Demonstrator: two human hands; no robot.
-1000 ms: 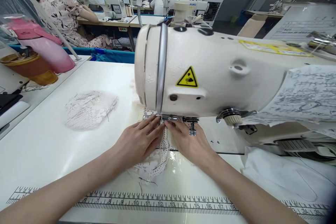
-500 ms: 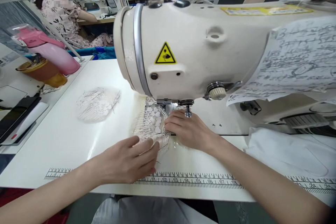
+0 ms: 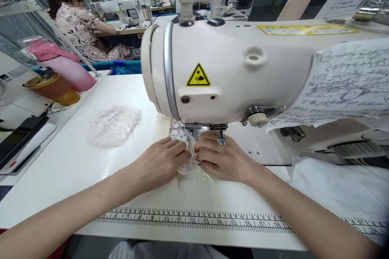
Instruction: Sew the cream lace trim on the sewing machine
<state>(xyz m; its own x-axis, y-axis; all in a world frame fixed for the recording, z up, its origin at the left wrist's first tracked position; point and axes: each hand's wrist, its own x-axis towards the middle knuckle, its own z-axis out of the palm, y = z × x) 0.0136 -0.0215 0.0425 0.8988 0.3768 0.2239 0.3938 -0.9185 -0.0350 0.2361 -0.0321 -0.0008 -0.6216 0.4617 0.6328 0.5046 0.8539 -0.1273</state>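
Observation:
A small piece of white lace (image 3: 186, 145) lies on the white table under the head of a cream sewing machine (image 3: 231, 68), its far end beneath the presser foot (image 3: 197, 126). My left hand (image 3: 159, 162) rests on the lace's left side, fingers curled and pressed down on it. My right hand (image 3: 220, 158) lies on the lace's right side, just below the foot, fingers bent and pressed onto the fabric. The two hands' fingertips nearly meet over the lace.
A pile of white lace pieces (image 3: 114, 125) sits to the left. A pink bottle (image 3: 65, 66) and amber cup (image 3: 53, 87) stand at far left. Printed ruler (image 3: 194, 220) runs along the table's front edge. Paper sheets (image 3: 343, 85) hang off the machine; white cloth (image 3: 337, 190) lies right. Another person sews behind.
My left hand has moved up from near the ruler to the lace beside my right hand. The lace is now more bunched between the hands, and the view has shifted slightly.

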